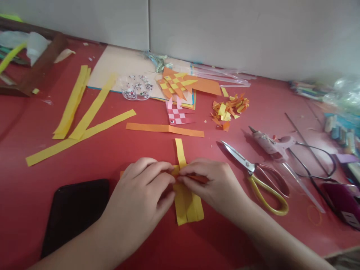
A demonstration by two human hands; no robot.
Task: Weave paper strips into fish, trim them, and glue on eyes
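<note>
Close together at the front of the red table, both hands work on yellow paper strips (189, 210) that lie partly overlapped. One yellow strip sticks out beyond the fingertips. My left hand (144, 191) is closed, its fingertips pressed on the strips from the left. From the right, my right hand (215, 182) pinches the strips with thumb and fingers; an orange strip (198, 178) shows under its palm. Where the strips cross is mostly hidden by the fingers. Just beyond lies a creased loose orange strip (182, 130).
Left are loose yellow strips (73, 105) and a black phone (75, 210). Woven paper fish (177, 84), googly eyes (137, 88) and paper scraps (230, 107) lie at the back. Scissors (250, 167) and a glue gun (274, 144) with its cord are on the right.
</note>
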